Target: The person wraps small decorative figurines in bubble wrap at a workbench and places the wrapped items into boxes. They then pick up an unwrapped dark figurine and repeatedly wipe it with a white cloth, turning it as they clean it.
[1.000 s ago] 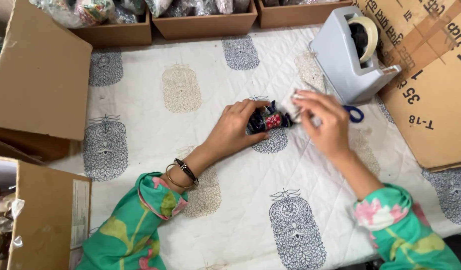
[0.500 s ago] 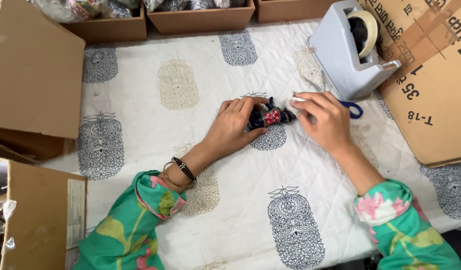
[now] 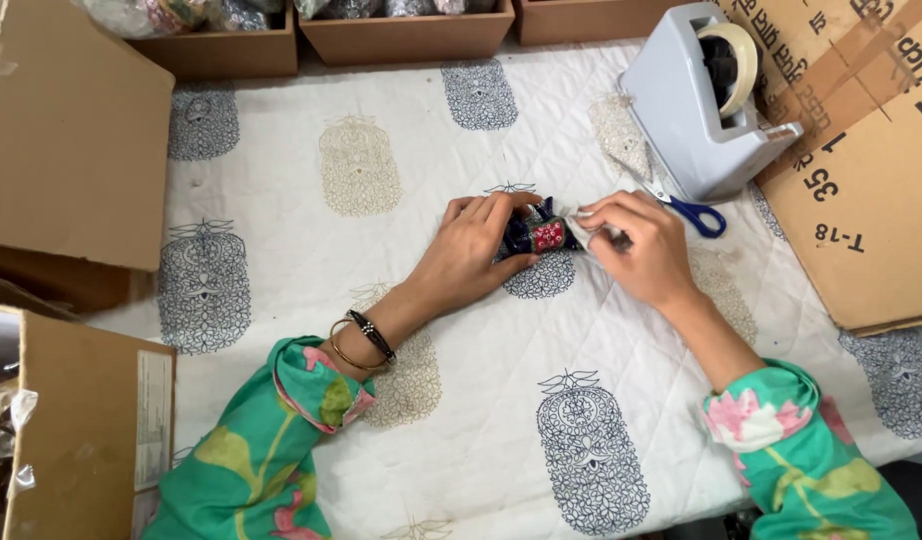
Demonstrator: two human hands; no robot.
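Roughly mid-worktop: left hand (image 3: 476, 245) lies fingers-down over a small dark blue item with a red patch (image 3: 537, 236), its grip clasped on the item and pinning it to the printed cloth (image 3: 381, 140). Just right of it, touching, right hand (image 3: 639, 243) pinches a scrap of clear or white wrapping (image 3: 584, 220) against the item's right end; grip clenched on that scrap. Blue-handled scissors (image 3: 693, 212) lie just behind the right hand. Grey tape dispenser (image 3: 703, 105) stands near the far right corner, beside flat cardboard (image 3: 861, 180). Judgement: wrapping looks begun at one end only; most of the item is bare, and no tape shows on it.
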